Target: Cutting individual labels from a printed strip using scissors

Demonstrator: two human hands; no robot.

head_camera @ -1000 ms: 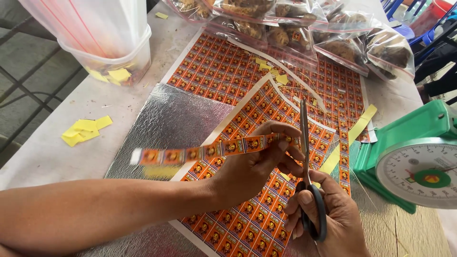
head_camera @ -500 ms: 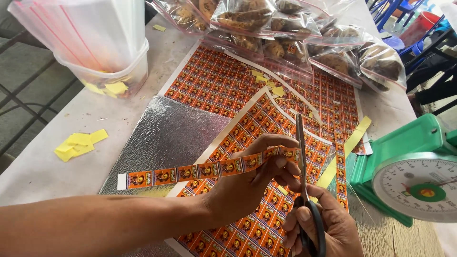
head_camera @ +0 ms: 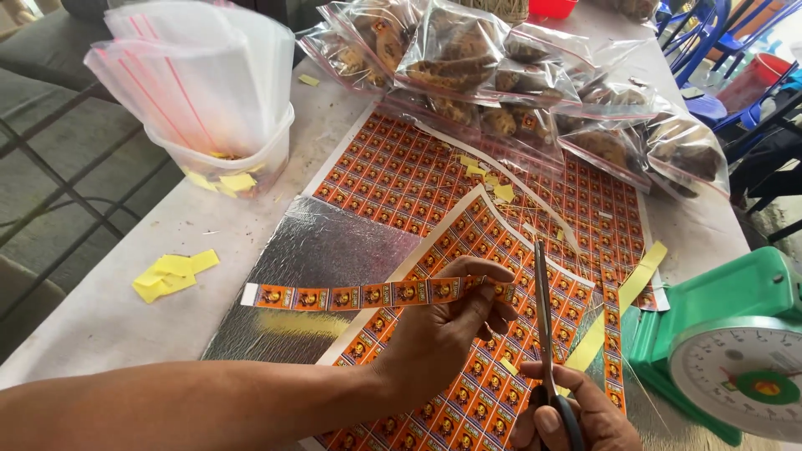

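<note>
Left hand (head_camera: pixel 439 334) pinched one end of a long narrow strip of orange printed stickers (head_camera: pixel 368 294) between thumb and fingertips; the strip stuck out level to the left, above a crinkled silver foil sheet (head_camera: pixel 322 276). Right hand (head_camera: pixel 572 418), low at the frame edge, was closed around the handles of blue-handled steel scissors (head_camera: pixel 547 334), blades pointing up and away, nearly together, just beside the held end of the strip; whether the blades touched it could not be told. Under both hands lay large sheets of small orange stickers in rows (head_camera: pixel 401 171), spread over a pale table (head_camera: pixel 92 326). Yellow backing scraps (head_camera: pixel 174 274) sat on the table to the left, well apart from the hands. A clear plastic tub (head_camera: pixel 238 167) stuffed with empty clear zip bags (head_camera: pixel 192 75) stood at the upper left. Filled clear bags of brown goods (head_camera: pixel 468 63) were heaped along the far side. A green dial kitchen scale (head_camera: pixel 735 351) sat at the right, near the scissors hand.
</note>
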